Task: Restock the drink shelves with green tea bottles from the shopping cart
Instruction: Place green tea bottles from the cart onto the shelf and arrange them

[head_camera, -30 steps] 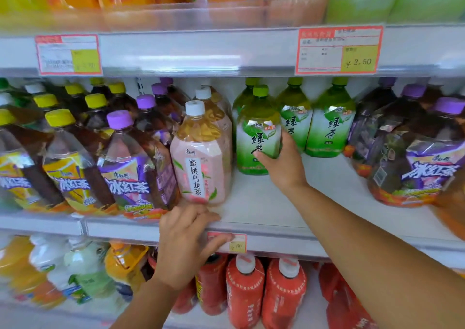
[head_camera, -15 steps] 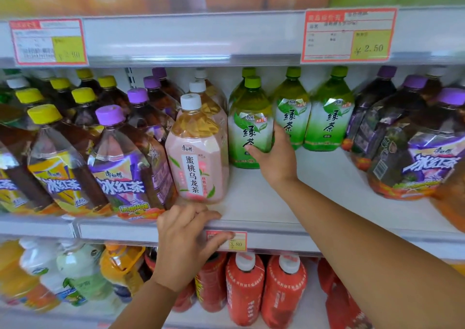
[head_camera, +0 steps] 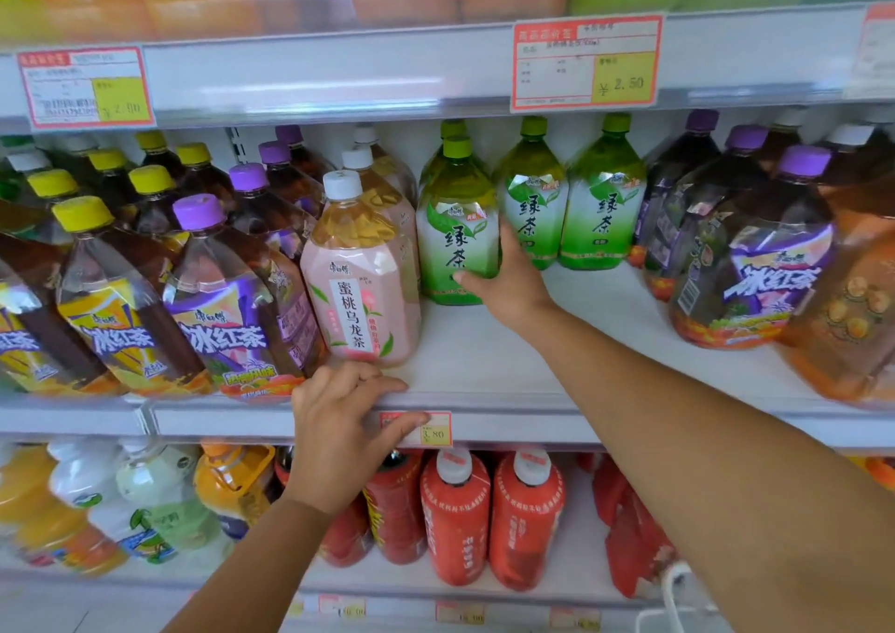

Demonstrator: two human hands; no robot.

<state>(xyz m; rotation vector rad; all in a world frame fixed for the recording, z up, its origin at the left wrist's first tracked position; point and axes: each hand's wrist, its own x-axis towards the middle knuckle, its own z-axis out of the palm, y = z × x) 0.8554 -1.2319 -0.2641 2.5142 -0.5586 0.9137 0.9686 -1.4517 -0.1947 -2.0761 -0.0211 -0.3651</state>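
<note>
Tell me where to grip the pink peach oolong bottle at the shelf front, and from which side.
Grip the pink peach oolong bottle around its labelled body, coming straight in from the shelf front. It stands upright at the edge with purple-capped bottles tight on its left and a green tea bottle close on its right, so the sides look crowded.

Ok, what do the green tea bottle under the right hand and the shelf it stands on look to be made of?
Green tea bottle: looks like clear plastic, glossy, with highlights on its faceted shoulder, a printed film label and an opaque green cap. Shelf: white and matte, probably painted metal, though the look leaves that open. Its front strip seems to be clear plastic.
</note>
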